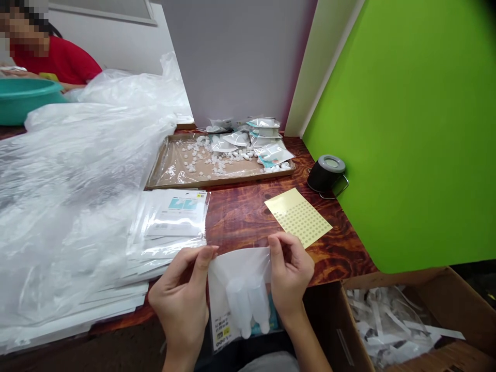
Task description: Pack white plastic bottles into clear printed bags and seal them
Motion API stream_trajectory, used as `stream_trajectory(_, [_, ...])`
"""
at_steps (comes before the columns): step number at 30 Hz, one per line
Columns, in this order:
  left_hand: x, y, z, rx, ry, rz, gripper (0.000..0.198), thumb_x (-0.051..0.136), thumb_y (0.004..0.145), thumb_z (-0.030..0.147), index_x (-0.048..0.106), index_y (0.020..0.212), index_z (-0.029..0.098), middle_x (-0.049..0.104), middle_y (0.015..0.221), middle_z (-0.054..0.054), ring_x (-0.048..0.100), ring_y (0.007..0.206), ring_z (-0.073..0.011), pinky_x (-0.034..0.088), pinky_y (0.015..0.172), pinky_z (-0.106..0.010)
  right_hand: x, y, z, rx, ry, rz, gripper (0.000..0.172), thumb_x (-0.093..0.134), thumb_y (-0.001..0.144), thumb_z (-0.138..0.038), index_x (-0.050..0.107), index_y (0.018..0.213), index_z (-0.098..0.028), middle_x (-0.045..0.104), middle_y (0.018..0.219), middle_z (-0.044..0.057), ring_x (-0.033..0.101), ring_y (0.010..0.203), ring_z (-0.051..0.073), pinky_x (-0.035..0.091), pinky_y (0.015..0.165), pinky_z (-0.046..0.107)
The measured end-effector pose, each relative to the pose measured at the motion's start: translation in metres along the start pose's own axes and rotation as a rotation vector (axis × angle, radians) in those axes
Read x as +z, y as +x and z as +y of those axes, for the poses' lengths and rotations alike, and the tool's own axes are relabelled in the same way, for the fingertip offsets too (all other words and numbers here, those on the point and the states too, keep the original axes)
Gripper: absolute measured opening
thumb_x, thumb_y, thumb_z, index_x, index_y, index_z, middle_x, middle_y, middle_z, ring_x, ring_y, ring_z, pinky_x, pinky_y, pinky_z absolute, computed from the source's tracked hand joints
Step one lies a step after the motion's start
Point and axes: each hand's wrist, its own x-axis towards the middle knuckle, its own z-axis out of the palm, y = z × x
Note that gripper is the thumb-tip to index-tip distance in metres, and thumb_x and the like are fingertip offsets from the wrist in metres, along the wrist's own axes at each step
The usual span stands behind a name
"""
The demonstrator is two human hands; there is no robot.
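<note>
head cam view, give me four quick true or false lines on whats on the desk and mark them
The left hand and right hand both pinch the top of a clear plastic bag. True.
A sheet of yellow dot stickers lies on the wooden desk beyond the right hand. True.
The teal basin sits by the green wall. False: it is at the far left, near a person in a red shirt.
The cardboard box at lower right is empty. False: it holds white strips and clear plastic scraps.

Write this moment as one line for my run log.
left hand: bag edge | right hand: bag edge | plastic bag: two plastic bottles inside
</note>
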Motion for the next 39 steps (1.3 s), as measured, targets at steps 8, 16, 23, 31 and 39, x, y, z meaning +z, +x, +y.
stream_trajectory(8, [0.002, 0.006, 0.007, -0.122, -0.135, -0.089, 0.014, 0.079, 0.072, 0.034, 0.074, 0.07, 0.021, 0.067, 0.069, 0.002, 0.058, 0.067, -0.0122, 0.046, 0.064, -0.022, 0.0, 0.01, 0.0, -0.094, -0.057, 0.011, 0.009, 0.06, 0.09, -0.019, 0.064, 0.081, -0.019, 0.062, 0.065, -0.002, 0.058, 0.058, 0.011, 0.047, 0.055, 0.022])
stream_trajectory(16, [-0.008, 0.018, 0.007, -0.319, -0.439, -0.226, 0.042, 0.088, 0.057, 0.042, 0.073, 0.091, 0.021, 0.063, 0.089, -0.001, 0.055, 0.082, -0.0122, 0.048, 0.071, -0.018, -0.001, 0.007, 0.011, 0.093, 0.029, 0.033, 0.015, 0.063, 0.087, -0.028, 0.064, 0.077, -0.017, 0.059, 0.061, -0.003, 0.054, 0.053, 0.01, 0.045, 0.051, 0.021])
stream_trajectory(23, [-0.023, 0.016, 0.026, -0.379, -1.199, -0.698, 0.031, 0.09, 0.055, 0.039, 0.067, 0.071, 0.026, 0.034, 0.058, 0.008, 0.032, 0.052, -0.0072, 0.038, 0.056, -0.021, -0.021, 0.006, 0.041, 0.373, -0.049, 0.11, 0.031, 0.071, 0.077, -0.045, 0.063, 0.074, -0.015, 0.061, 0.062, -0.002, 0.055, 0.054, 0.012, 0.043, 0.051, 0.023])
stream_trajectory(31, [-0.023, 0.008, 0.026, -0.318, -1.34, -0.814, 0.04, 0.085, 0.067, 0.028, 0.047, 0.057, 0.019, 0.029, 0.053, 0.008, 0.025, 0.05, -0.0078, 0.032, 0.058, -0.024, -0.022, 0.004, 0.041, 0.446, -0.061, 0.015, 0.035, 0.074, 0.072, -0.048, 0.065, 0.077, -0.015, 0.062, 0.061, 0.0, 0.054, 0.052, 0.012, 0.04, 0.048, 0.023])
stream_trajectory(39, [-0.017, 0.004, 0.02, -0.38, -1.364, -0.793, 0.053, 0.078, 0.069, 0.015, 0.027, 0.054, 0.017, 0.033, 0.057, 0.007, 0.028, 0.053, -0.0076, 0.032, 0.059, -0.023, -0.021, 0.004, 0.041, 0.406, -0.067, 0.005, 0.032, 0.074, 0.073, -0.046, 0.064, 0.074, -0.015, 0.062, 0.064, 0.0, 0.053, 0.055, 0.012, 0.041, 0.051, 0.023])
